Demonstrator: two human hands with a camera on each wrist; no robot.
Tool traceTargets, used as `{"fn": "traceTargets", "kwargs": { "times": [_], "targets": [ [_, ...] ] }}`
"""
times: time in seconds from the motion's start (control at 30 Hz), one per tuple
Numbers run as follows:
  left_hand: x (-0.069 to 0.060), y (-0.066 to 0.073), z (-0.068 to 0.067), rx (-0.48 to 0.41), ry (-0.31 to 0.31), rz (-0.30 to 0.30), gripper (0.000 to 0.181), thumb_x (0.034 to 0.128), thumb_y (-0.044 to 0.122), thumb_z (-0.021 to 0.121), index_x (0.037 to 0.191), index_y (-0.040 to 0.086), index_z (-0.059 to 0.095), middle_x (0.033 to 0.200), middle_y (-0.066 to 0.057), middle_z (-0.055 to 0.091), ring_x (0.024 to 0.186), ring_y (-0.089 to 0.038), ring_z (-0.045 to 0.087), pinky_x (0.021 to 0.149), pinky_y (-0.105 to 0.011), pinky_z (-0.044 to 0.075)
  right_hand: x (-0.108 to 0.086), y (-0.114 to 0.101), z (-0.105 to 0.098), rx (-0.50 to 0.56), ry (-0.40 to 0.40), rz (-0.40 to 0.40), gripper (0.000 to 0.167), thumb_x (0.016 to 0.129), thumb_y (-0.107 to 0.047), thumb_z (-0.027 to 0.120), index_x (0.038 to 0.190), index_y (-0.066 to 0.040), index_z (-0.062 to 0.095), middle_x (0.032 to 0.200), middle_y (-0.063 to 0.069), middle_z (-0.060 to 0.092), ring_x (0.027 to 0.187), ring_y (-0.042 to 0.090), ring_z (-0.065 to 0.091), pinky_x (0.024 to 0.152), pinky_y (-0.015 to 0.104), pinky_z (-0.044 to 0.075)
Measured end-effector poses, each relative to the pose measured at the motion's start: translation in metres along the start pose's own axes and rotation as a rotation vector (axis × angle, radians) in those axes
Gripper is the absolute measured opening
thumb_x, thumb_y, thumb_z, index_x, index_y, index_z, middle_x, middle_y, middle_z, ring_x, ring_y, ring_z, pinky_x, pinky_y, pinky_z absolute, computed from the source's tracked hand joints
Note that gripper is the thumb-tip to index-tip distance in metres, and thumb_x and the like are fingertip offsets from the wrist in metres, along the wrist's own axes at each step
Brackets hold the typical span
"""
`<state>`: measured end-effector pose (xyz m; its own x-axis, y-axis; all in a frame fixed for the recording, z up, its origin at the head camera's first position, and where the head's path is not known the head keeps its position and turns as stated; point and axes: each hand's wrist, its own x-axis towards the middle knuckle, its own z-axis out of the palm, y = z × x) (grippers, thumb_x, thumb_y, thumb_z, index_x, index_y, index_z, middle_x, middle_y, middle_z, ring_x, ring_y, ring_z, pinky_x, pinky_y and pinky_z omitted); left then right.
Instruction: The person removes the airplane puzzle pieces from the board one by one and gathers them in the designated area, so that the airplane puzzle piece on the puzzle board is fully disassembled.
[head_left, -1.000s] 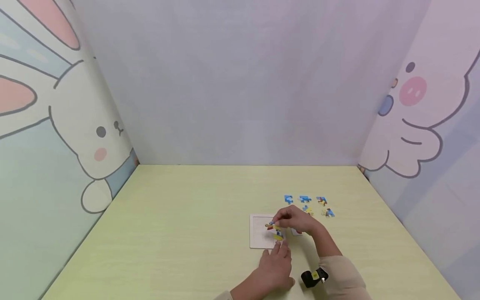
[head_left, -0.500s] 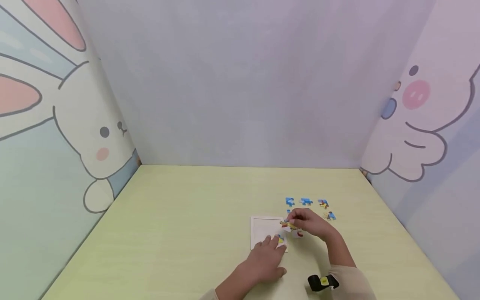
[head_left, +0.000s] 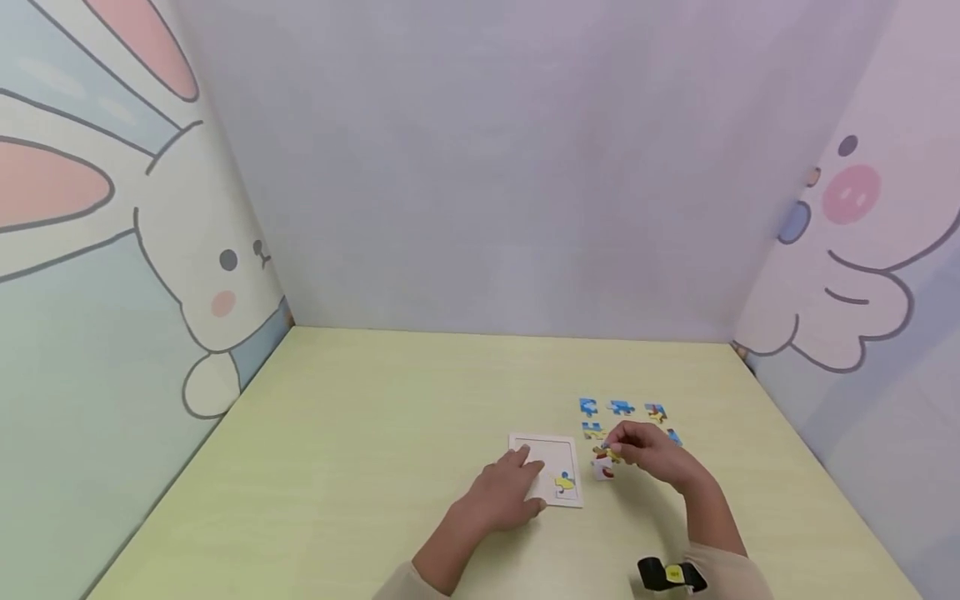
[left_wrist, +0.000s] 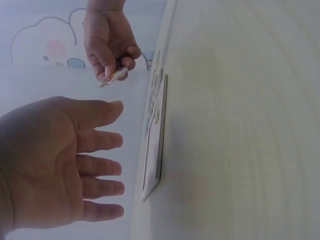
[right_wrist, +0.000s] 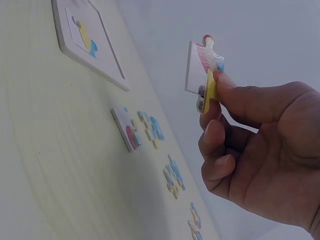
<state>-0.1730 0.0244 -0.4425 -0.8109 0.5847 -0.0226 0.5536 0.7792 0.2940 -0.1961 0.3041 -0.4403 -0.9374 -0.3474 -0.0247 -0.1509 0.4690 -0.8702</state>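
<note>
My right hand point(head_left: 651, 454) pinches colourful jigsaw pieces point(right_wrist: 212, 57) between thumb and fingers, above the table right of the puzzle tray. Yellow, red, blue and white show on them; they look like two overlapping pieces. The white puzzle tray point(head_left: 551, 450) lies flat, with one yellow and blue piece point(head_left: 564, 483) in its lower right corner. Over the tray's left part is my left hand point(head_left: 501, 492), fingers straight and spread, holding nothing. A gap shows between its fingertips point(left_wrist: 116, 140) and the tray in the left wrist view.
Loose jigsaw pieces point(head_left: 620, 407) lie in rows on the pale yellow table point(head_left: 360, 433), behind and right of the tray. A white and red piece point(head_left: 603, 471) lies just below my right hand. Walls with cartoon animals stand around the table.
My right hand has moved right, away from above the tray, still holding the pieces. My left hand has shifted left from the tray's lower right corner, uncovering the piece there.
</note>
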Motion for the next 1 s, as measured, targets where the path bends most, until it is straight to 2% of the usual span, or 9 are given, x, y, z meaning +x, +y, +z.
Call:
{"fn": "traceTargets", "kwargs": {
  "times": [0.2,0.3,0.5,0.77,1.0],
  "targets": [
    [0.002,-0.006,0.006,-0.097,0.000,-0.052,0.047,0.0867,0.029,0.063,0.129,0.009,0.055,0.138,-0.014,0.042,0.127,-0.029,0.038,0.095,-0.044,0.037,-0.016,0.008,-0.006,0.014,0.009,0.005,0.015,0.095,-0.013,0.053,0.099,0.001,0.060,0.085,0.009,0.058,0.071,0.018,0.050,0.062,0.035,0.045],
    [0.005,-0.010,0.007,-0.101,0.028,-0.065,0.047,0.0867,0.028,0.063,0.128,0.007,0.055,0.138,-0.015,0.042,0.127,-0.031,0.038,0.095,-0.045,0.037,-0.019,0.013,-0.008,0.017,0.020,0.004,0.016,0.094,-0.011,0.055,0.100,0.002,0.061,0.084,0.009,0.058,0.070,0.017,0.050,0.061,0.034,0.045],
    [0.012,-0.013,0.007,-0.056,0.069,-0.077,0.048,0.0861,0.028,0.062,0.128,0.007,0.055,0.139,-0.015,0.041,0.128,-0.032,0.037,0.094,-0.046,0.037,-0.019,0.019,-0.016,-0.009,0.059,0.059,0.016,0.090,-0.012,0.061,0.099,0.001,0.063,0.085,0.010,0.057,0.070,0.017,0.049,0.059,0.029,0.043],
    [0.022,-0.014,0.020,0.013,0.022,-0.103,0.053,0.0874,0.031,0.061,0.134,0.008,0.050,0.144,-0.012,0.036,0.131,-0.031,0.031,0.095,-0.051,0.035,-0.024,0.034,-0.029,-0.028,0.051,0.087,0.016,0.091,-0.012,0.060,0.099,0.001,0.063,0.088,0.009,0.056,0.070,0.017,0.048,0.058,0.028,0.042],
    [0.020,-0.019,0.022,-0.035,0.001,-0.144,0.053,0.0884,0.029,0.060,0.134,0.006,0.048,0.144,-0.016,0.034,0.132,-0.034,0.030,0.096,-0.052,0.033,-0.022,0.041,-0.035,-0.016,0.071,0.169,0.014,0.089,-0.009,0.060,0.099,0.001,0.064,0.088,0.009,0.055,0.069,0.020,0.047,0.057,0.029,0.041]
  ]
}}
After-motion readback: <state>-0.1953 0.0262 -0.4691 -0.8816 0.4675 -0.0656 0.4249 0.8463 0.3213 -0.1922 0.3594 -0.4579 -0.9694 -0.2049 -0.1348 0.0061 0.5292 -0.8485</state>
